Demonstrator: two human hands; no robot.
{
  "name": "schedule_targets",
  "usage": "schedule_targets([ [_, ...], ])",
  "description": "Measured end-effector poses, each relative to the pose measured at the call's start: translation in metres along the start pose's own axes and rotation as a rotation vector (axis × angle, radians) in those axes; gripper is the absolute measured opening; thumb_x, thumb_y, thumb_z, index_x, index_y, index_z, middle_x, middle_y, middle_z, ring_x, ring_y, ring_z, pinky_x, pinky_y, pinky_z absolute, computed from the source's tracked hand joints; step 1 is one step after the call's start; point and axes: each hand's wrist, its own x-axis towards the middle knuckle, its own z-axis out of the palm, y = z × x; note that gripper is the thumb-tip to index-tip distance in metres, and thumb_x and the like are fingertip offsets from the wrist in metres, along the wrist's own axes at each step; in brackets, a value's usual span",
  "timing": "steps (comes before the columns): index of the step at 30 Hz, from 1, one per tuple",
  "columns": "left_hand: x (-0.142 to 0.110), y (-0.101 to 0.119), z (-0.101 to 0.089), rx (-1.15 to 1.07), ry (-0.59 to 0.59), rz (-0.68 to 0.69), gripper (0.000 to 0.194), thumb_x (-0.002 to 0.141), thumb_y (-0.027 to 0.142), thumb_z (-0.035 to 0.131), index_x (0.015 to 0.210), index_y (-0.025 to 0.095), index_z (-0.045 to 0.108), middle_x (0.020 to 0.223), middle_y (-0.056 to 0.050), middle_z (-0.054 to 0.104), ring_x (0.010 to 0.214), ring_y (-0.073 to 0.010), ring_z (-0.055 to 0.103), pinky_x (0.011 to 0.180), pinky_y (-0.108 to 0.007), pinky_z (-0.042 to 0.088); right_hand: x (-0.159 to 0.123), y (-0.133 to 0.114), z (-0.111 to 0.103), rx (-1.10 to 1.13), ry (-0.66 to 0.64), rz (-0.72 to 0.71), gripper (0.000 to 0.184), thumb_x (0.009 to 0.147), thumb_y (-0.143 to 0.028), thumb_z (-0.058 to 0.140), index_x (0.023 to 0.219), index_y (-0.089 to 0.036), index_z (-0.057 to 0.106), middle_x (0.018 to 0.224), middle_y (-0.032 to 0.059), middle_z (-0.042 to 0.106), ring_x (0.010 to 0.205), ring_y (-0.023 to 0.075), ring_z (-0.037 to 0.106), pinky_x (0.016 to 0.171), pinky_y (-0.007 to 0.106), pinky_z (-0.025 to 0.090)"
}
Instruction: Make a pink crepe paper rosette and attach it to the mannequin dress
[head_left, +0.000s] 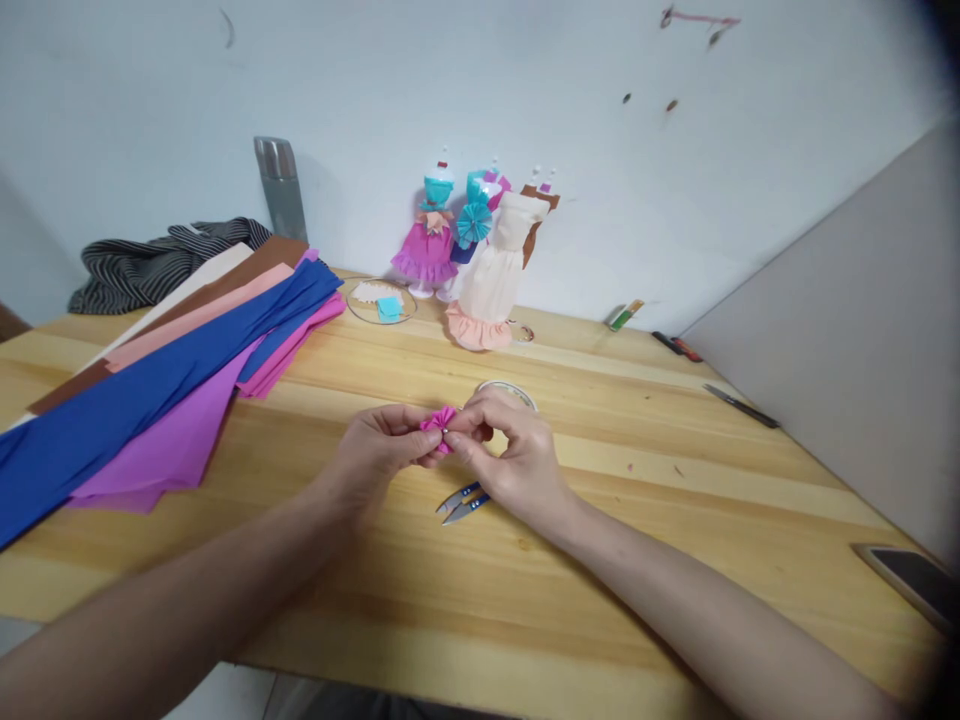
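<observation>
Pale wooden tabletop (735, 530). Nearest, blue-handled snips (466, 510), partly behind right hand (521, 465). Pink rosette (439, 417) held between both hands: left hand (375, 445) pinching its edge, right fingers closed at its middle. Beyond, dressed figures (491, 285).

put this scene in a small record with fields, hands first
left hand: holds pink rosette
right hand: pinches at the rosette's middle
by right hand: blue snips, blades apart, partly hidden
left side: coloured sheets, blue one uppermost
back: cream dress with peach hem, beside other small outfits; grey flask
surface: wooden table
</observation>
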Motion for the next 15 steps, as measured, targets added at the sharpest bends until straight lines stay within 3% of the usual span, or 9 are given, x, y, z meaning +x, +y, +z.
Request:
schedule_targets([
  [8, 0.0008, -0.0023, -0.0023, 0.011, -0.009, 0.023, 0.019, 0.051, 0.023, 0.086, 0.065, 0.015, 0.076, 0.061, -0.002, 0.070, 0.057, -0.0091, 0.056, 0.059, -0.022, 0.046, 0.0011, -0.0001, 0.0011, 0.064, 0.031, 0.140, 0.014, 0.074, -0.019, 0.067, 0.061, -0.018, 0.061, 0.060, -0.0009, 0.053, 0.055, 0.0111, 0.045, 0.050, 0.026, 0.037],
  [12, 0.0016, -0.0031, -0.0027, 0.026, -0.004, 0.032, 0.019, 0.052, 0.024, 0.086, 0.064, 0.016, 0.075, 0.060, -0.002, 0.070, 0.056, -0.0095, 0.056, 0.059, -0.023, 0.046, 0.0028, 0.0012, 0.0030, 0.243, 0.015, 0.294, 0.020, 0.069, -0.027, 0.072, 0.059, -0.019, 0.058, 0.056, -0.0017, 0.056, 0.049, 0.0095, 0.044, 0.044, 0.023, 0.034],
  [15, 0.0021, -0.0035, -0.0029, 0.027, -0.009, 0.044, 0.018, 0.053, 0.024, 0.086, 0.065, 0.016, 0.076, 0.061, -0.002, 0.070, 0.056, -0.0095, 0.056, 0.059, -0.023, 0.046, 0.0035, 0.0018, 0.0038, 0.428, -0.030, 0.421, 0.026, 0.066, -0.034, 0.078, 0.059, -0.018, 0.058, 0.057, 0.0002, 0.064, 0.049, 0.0114, 0.053, 0.045, 0.024, 0.039],
])
